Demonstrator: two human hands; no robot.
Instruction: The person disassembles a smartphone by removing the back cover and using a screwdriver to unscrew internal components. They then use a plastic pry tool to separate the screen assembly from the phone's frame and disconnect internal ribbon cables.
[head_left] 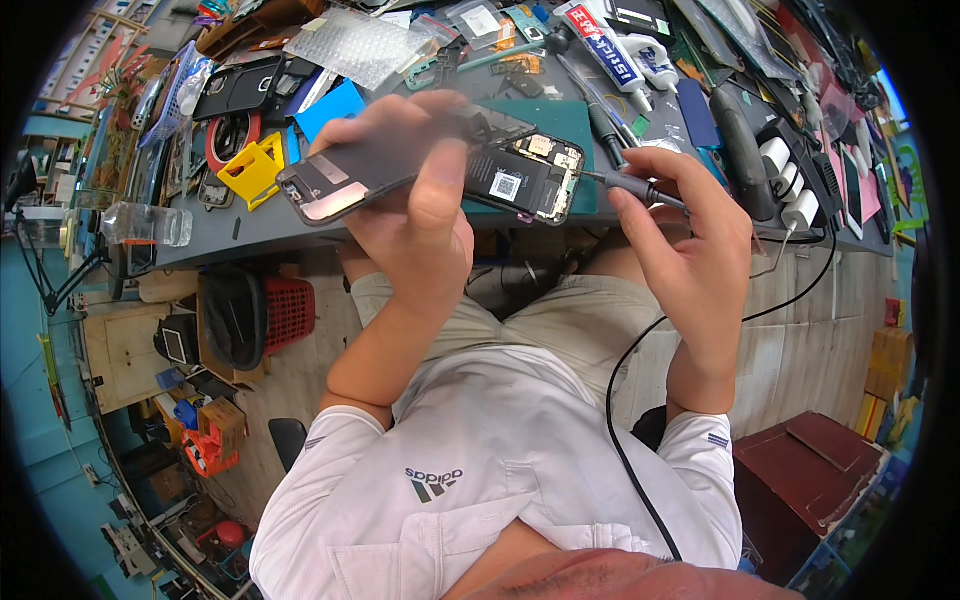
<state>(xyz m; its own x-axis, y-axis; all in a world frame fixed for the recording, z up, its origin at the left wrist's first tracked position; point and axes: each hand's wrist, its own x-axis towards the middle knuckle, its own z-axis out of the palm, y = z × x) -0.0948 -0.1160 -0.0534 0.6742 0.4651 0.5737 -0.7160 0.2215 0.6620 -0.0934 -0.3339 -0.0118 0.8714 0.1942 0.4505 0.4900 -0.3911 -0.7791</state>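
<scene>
Left grip (430, 225) clamped on a flat black phone display panel (335, 172), inner side up, tilted near the desk's (265, 226) front edge. Opened black rectangular phone body (550, 178) sits just right of it, above the front-edge side of a flat green work mat (577, 125); black rectangular battery (528, 187) with white square label exposed. Can't tell if body rests or is lifted. Right grip (700, 230): thumb and finger pinched on a dark grey pen-shaped screwdriver (638, 187), thin tip pointing left at the body's right end; contact unclear. Desk's left part: angular yellow plastic holder (255, 172), flat blue sheet (332, 108). Far edge: red-white-blue squeeze tube (603, 50). Right part: thick dark grey tool handle (740, 150), then blocky white plastic plugs (787, 180) near the front right corner.
</scene>
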